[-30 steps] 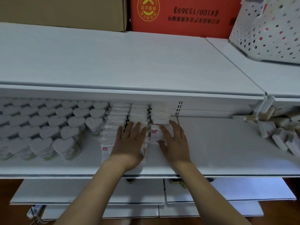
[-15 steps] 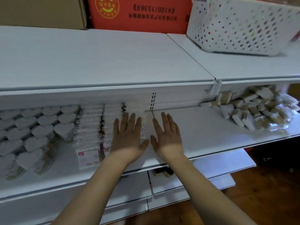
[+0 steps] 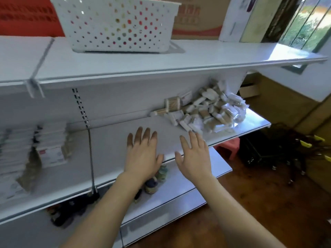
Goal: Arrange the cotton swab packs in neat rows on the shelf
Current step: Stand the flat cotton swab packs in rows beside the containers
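The loose cotton swab packs [image 3: 204,111] sit in a jumbled heap at centre right on the shelf [image 3: 111,140], pointing every which way, while the left hand [image 3: 143,154] and right hand [image 3: 195,156] hover mid-frame, fingers spread, holding nothing, with tidy stacked packs [image 3: 50,140] far left.

Both forearms are bare to the left hand [image 3: 142,154] and right hand [image 3: 194,156], without sleeves.

White shelving [image 3: 125,67] stands over a wooden floor [image 3: 250,212]. A window [image 3: 304,24] at far right lets in daylight. Cardboard boxes [image 3: 195,18] sit on top.
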Demonstrator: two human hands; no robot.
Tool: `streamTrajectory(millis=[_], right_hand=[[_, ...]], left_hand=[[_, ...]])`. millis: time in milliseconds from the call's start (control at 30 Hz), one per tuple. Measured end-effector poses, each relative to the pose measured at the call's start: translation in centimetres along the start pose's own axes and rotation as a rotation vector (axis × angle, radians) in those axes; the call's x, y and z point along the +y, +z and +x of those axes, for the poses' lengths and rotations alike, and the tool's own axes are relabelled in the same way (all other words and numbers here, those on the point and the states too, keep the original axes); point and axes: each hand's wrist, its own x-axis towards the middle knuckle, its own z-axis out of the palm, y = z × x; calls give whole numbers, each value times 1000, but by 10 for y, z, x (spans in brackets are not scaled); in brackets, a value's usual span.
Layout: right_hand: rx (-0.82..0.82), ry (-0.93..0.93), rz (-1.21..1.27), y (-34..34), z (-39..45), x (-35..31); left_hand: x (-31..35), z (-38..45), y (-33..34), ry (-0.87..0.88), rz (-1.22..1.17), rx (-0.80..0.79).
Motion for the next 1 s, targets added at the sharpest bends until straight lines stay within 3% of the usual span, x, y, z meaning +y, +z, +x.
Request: streamTrajectory(millis=[233, 500, 633, 833, 1000], right_hand=[[-83, 136, -11, -4, 35, 131], [-81, 260, -1, 27, 110, 228], [-142, 219, -81, 41, 153, 267], [-205, 217, 89, 62, 193, 296], [-66, 132, 281, 66, 200, 313]], left_hand=[[99, 52, 21, 22, -17, -58], [159, 152, 50, 87, -49, -65], [190, 198, 60, 117, -112, -140], [214, 242, 79, 143, -123, -45], [240, 269, 95, 100, -210, 64]])
